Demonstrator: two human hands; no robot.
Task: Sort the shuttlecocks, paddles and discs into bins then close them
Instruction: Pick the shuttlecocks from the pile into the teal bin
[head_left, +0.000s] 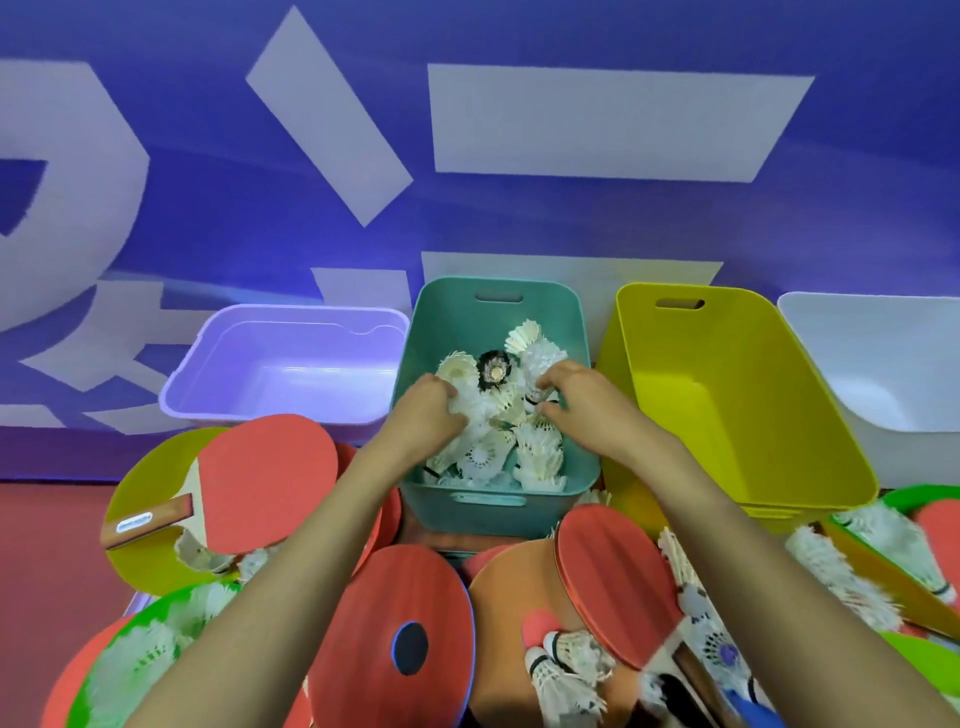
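The shuttlecocks (488, 457) are being put in the teal bin (498, 291).
Both hands are down in the bin: a shuttlecock (537, 399) is pinched by the right hand (576, 400), but the fingers of the left hand (426, 410) are hidden in feathers, so its hold cannot be told. Next, loose shuttlecocks (566, 670) must be picked from among the paddles (270, 478) and discs (395, 587). A blue wall (519, 218) and red floor (47, 545) are seen.

white shuttlecocks (540, 457) lie heaped in the teal bin (457, 312).

white bin (883, 364) cut by right edge, left hand (428, 410) partly hidden among shuttlecocks (488, 457)
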